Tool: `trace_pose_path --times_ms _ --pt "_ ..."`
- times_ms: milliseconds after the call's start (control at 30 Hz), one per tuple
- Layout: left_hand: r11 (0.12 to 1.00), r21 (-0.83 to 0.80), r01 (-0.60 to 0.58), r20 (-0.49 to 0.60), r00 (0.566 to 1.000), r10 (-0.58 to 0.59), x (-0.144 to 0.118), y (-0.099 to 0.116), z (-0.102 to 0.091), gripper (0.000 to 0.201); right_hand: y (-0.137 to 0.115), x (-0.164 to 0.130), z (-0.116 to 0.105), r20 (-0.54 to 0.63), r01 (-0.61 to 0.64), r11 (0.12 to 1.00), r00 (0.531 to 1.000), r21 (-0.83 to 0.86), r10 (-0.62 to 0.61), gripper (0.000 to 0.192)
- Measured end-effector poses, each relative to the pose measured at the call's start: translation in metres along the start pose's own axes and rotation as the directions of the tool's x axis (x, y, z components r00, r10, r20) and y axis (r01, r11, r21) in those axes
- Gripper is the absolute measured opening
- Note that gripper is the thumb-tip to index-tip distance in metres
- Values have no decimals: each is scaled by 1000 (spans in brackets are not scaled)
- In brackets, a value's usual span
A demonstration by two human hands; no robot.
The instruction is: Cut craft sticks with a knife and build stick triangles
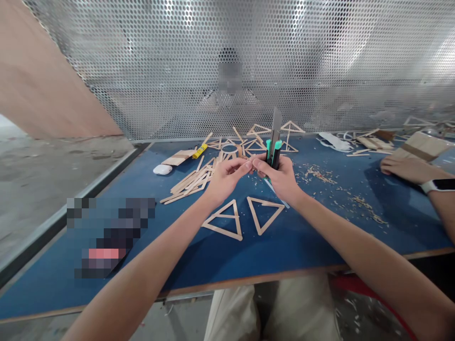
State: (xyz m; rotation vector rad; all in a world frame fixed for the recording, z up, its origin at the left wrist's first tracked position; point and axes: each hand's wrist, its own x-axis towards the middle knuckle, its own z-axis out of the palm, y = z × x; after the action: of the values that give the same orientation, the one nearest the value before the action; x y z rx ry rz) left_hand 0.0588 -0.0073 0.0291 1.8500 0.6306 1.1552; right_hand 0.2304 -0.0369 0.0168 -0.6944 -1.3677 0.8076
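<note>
My right hand [280, 177] grips a green and black utility knife [274, 147] upright, its blade pointing up. My left hand [225, 177] meets it fingertip to fingertip and pinches something small that I cannot make out. Both hands hover over the blue table [320, 237]. Below them lie two triangles made of wooden craft sticks, one [224, 221] pointing up and one [265, 213] pointing down. A heap of loose craft sticks [190, 182] lies just left of my left hand.
More stick triangles [259, 135] lie at the table's far edge by a perforated metal screen [249, 61]. A yellow glue stick [199, 151] and a white earbud case [162, 169] sit far left. Wood shavings [320, 175] spread to the right, where another person's hand [405, 168] rests.
</note>
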Motion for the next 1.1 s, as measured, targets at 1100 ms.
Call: trace_pose_path --times_ms 1100 --pt "979 197 50 28 998 -57 -3 7 -4 31 4 2 -9 -57 -48 999 997 -11 47 22"
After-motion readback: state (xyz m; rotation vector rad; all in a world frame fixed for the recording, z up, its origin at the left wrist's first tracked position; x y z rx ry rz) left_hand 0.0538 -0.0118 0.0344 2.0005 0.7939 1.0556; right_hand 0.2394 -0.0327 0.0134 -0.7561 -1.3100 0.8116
